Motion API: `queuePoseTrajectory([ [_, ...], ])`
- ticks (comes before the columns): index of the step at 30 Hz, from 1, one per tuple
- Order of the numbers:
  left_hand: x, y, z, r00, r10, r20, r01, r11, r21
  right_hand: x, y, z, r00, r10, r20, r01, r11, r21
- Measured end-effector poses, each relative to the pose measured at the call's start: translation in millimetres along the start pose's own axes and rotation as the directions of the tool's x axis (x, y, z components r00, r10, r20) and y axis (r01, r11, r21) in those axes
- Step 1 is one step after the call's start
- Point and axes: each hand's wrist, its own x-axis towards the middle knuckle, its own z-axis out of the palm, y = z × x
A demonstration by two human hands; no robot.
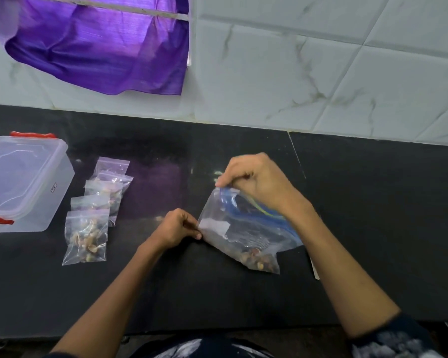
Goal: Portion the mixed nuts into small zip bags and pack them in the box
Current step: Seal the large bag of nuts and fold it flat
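My right hand (pixel 256 180) pinches the large zip bag (pixel 243 233) of nuts at its top, frame centre; my left hand (pixel 177 227) pinches its side. Filled small bags (pixel 87 236) lie beside the closed box (pixel 23 182), left.

The box (pixel 23 182) runs off the left edge, so its left side is out of sight, and the small label on its wall is too small to read. The small bags (pixel 98 205) overlap in a row; the far ones are partly covered by nearer ones, and their nuts cannot be told apart. The right hand (pixel 256 179) covers the far end of the big bag's (pixel 243 228) zip strip. The left hand's (pixel 177 227) fingertips are curled under. The purple cloth (pixel 101 45) is cut off at the top edge.
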Motion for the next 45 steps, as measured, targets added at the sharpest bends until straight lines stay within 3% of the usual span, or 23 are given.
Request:
queuePoseTrajectory([
  [6,4.5,-0.5,2.5,1.000,-0.017,0.013,0.016,1.000,0.016,14.1,-10.4,-5.6,0.997,0.047,0.063,-0.048,0.999,0.021],
  [12,-2.6,0.7,1.9,0.998,-0.012,-0.070,0.015,0.999,0.048,-8.1,0.8,-25.2,0.960,0.258,0.109,-0.272,0.952,0.140],
  [15,-9.6,4.6,-0.7,0.981,-0.081,-0.179,0.095,0.993,0.071,-44.4,16.9,-50.3,0.851,0.508,0.134,-0.520,0.850,0.082],
  [18,-37.4,17.5,-2.4,0.898,-0.232,-0.373,0.291,0.951,0.109,-84.4,23.5,-63.0,0.686,0.685,0.246,-0.698,0.715,-0.045],
  [20,-59.7,34.8,9.8,0.940,-0.252,-0.229,0.286,0.949,0.130,-97.7,25.4,-57.5,0.632,0.717,0.293,-0.742,0.670,-0.038],
  [23,-76.5,64.5,50.6,0.977,-0.177,0.116,0.169,0.983,0.076,-100.6,30.3,-40.1,0.680,0.703,0.208,-0.721,0.692,0.018],
  [26,-69.8,85.1,92.4,0.986,0.002,0.166,-0.049,0.959,0.280,-98.3,30.4,-32.2,0.741,0.668,0.076,-0.668,0.744,-0.022],
  [28,-61.5,91.8,114.6,0.958,0.205,0.199,-0.277,0.835,0.475,-97.0,26.9,-32.7,0.772,0.633,0.063,-0.631,0.774,-0.048],
  [31,-42.5,89.9,138.0,0.852,0.414,0.320,-0.500,0.463,0.732,-94.6,21.1,-32.1,0.793,0.606,0.059,-0.603,0.795,-0.066],
  [33,-26.9,80.5,148.7,0.837,0.473,0.276,-0.456,0.322,0.830,-93.4,20.8,-31.8,0.794,0.605,0.062,-0.601,0.796,-0.067],
  [36,-12.3,72.8,156.8,0.895,0.399,0.197,-0.314,0.253,0.915,-91.1,21.4,-31.1,0.791,0.606,0.083,-0.601,0.796,-0.078],
  [39,-10.2,79.3,158.7,0.937,0.287,0.200,-0.241,0.115,0.964,-86.9,19.7,-26.8,0.790,0.604,0.107,-0.592,0.797,-0.120],
  [45,-5.4,87.8,146.9,0.918,0.297,0.264,-0.247,-0.094,0.964,-62.7,2.4,-38.7,0.883,0.469,-0.027,-0.449,0.825,-0.343],
])
